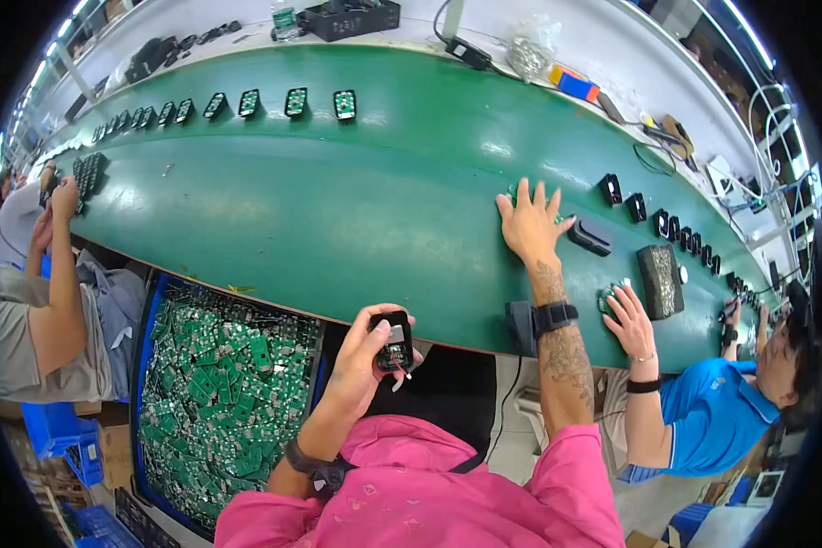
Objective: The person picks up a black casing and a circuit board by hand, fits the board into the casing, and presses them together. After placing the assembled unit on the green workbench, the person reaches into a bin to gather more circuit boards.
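Observation:
My left hand (354,361) is closed round a small black plastic housing (393,342), held at the bench's front edge. Its inner side faces up, and thin wires with a pale end hang out of it. Reaching forward, my right hand (532,228) lies flat with fingers spread on the green bench top. Bits of a green circuit board (558,218) show around its fingers; how much lies beneath is hidden. Just right of that hand rests a closed black case (590,236). A dark block (521,327) stands at the bench edge near my right wrist.
Black housings with green boards (296,102) line the far left; empty-looking black housings (610,189) line the right. A blue-rimmed bin (142,365) full of circuit boards is at lower left. A co-worker's hand (630,320) touches a board beside a dark block (659,281). Another person (41,320) works at left.

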`<state>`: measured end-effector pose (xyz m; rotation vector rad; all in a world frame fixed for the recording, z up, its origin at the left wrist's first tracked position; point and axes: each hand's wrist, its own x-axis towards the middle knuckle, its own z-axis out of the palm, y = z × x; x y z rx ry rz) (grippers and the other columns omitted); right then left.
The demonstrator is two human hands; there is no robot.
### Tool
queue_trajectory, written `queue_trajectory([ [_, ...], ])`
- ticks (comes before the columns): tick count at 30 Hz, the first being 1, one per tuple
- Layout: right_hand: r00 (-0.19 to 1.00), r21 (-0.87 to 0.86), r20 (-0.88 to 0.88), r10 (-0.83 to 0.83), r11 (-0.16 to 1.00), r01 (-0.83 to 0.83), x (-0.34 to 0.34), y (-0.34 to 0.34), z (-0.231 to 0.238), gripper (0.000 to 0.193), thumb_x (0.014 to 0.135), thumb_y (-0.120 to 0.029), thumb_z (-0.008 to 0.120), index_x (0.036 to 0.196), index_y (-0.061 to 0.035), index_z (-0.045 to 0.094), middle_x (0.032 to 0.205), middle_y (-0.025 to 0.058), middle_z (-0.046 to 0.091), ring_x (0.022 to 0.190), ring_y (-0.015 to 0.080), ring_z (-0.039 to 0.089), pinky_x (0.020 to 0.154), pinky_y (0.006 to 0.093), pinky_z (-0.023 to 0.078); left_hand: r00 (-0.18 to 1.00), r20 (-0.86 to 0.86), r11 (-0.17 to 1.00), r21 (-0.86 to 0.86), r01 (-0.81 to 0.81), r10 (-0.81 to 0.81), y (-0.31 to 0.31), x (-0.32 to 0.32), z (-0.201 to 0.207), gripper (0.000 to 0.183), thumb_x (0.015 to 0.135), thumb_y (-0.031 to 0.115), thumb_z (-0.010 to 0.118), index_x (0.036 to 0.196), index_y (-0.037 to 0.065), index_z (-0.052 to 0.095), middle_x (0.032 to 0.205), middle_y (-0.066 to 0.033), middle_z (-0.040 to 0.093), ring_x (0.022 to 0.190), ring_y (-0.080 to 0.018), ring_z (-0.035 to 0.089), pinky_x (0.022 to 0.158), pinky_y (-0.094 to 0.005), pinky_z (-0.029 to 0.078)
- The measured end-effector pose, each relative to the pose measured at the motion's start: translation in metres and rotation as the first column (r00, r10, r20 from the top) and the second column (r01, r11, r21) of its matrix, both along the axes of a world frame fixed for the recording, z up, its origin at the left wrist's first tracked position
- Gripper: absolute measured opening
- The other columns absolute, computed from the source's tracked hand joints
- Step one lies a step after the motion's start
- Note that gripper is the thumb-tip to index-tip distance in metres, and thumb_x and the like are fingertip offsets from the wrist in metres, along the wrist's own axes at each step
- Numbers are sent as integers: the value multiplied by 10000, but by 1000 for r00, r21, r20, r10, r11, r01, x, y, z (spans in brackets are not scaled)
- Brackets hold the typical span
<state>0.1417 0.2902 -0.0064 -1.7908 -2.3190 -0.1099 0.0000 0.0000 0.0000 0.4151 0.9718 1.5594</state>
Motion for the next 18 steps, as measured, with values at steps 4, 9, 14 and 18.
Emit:
queue_trajectory([
  [4, 987, 15, -46, 156, 988, -155, 20, -48, -19, 515, 1002, -374, 519, 1418, -80, 454, 1509, 191, 407, 1423, 420, 319, 1064, 739, 249, 1000, 15, 997, -76, 17, -16, -19, 1, 10, 319, 1028, 259, 476, 1282, 65, 469, 1193, -135, 600, 845, -237, 682, 527, -291, 527],
  [9, 925, 158, -188, 329, 940, -302, 38, -36, -19, 429, 927, -322, 656, 1249, -47, 584, 1351, 177, 560, 1357, 377, 414, 1080, 643, 312, 997, 32, 996, -40, 76, -75, 3, 8, 13, 318, 1018, 224, 485, 1287, 54, 462, 1191, -134, 594, 857, -236, 684, 538, -298, 536],
  [14, 806, 245, -403, 433, 900, -361, 44, -36, -4, 372, 824, -245, 769, 1108, -25, 673, 1232, 167, 615, 1225, 354, 484, 1043, 502, 383, 992, 71, 993, 49, 104, -107, 13, 14, 13, 469, 900, 49, 517, 1359, 50, 422, 1264, -142, 537, 996, -293, 676, 658, -337, 600],
  [18, 823, 468, -378, 424, 854, -225, 55, -44, 17, 371, 853, -246, 753, 1110, 9, 671, 1012, 114, 665, 960, 257, 581, 859, 357, 460, 991, 56, 992, 15, 123, -123, 22, 19, 24, 565, 843, -3, 532, 1390, 57, 402, 1288, -148, 522, 1076, -323, 657, 758, -368, 615],
])
